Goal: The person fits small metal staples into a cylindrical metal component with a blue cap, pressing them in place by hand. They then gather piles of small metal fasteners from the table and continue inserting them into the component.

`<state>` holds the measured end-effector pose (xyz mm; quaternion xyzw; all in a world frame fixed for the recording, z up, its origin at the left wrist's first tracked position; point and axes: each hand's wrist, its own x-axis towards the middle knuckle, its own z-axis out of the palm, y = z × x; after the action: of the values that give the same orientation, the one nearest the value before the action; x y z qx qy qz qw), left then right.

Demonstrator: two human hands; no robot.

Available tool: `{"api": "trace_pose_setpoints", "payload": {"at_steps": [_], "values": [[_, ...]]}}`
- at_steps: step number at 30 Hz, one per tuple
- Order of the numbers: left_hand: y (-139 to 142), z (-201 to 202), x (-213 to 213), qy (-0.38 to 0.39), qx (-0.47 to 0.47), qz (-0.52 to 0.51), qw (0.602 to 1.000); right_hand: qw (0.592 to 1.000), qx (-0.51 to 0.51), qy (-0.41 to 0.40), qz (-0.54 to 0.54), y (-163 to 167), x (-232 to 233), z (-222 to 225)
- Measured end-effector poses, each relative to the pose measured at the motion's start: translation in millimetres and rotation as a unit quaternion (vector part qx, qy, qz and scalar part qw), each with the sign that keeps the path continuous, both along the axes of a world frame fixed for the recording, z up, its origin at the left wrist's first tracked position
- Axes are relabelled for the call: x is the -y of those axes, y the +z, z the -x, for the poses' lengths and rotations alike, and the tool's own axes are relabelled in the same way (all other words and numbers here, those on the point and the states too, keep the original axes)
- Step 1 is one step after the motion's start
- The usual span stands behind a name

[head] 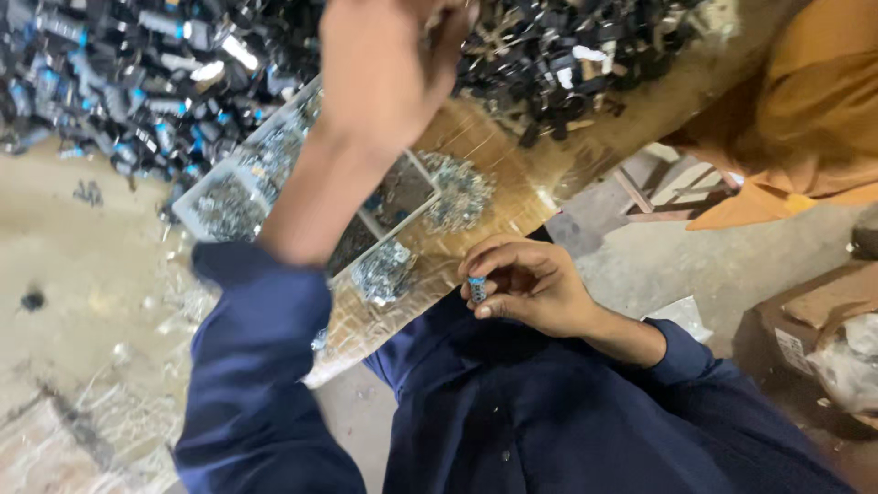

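Note:
My right hand [530, 288] is close to my body at the table's edge, with its fingers pinched on a small blue and metal part [476, 289]. My left hand [384, 69] is raised over the far side of the table, at the edge of a big heap of black and blue parts [137, 82]. Its fingers are curled and blurred, so I cannot tell whether it holds anything. Under my left forearm lies a white compartment tray [206, 187] filled with small metal pieces.
Loose piles of small metal pieces [457, 192] lie on the wooden tabletop [512, 206], one of them [384, 272] near the front edge. A person in orange clothing [814, 110] is at the top right. A cardboard box [814, 316] and a plastic bag [851, 366] are on the floor at the right.

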<state>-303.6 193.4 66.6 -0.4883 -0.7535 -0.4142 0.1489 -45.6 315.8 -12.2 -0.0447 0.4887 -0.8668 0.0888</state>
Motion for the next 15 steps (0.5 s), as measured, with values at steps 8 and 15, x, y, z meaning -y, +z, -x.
{"api": "trace_pose_setpoints", "payload": {"at_steps": [8, 15], "values": [[74, -187, 168, 0.148, 0.281, 0.216, 0.923, 0.994, 0.046, -0.084, -0.051, -25, -32, -12], [-18, -213, 70, 0.079, 0.324, 0.048, 0.941, 0.968, -0.072, -0.209, -0.117, 0, -83, 3]]}}
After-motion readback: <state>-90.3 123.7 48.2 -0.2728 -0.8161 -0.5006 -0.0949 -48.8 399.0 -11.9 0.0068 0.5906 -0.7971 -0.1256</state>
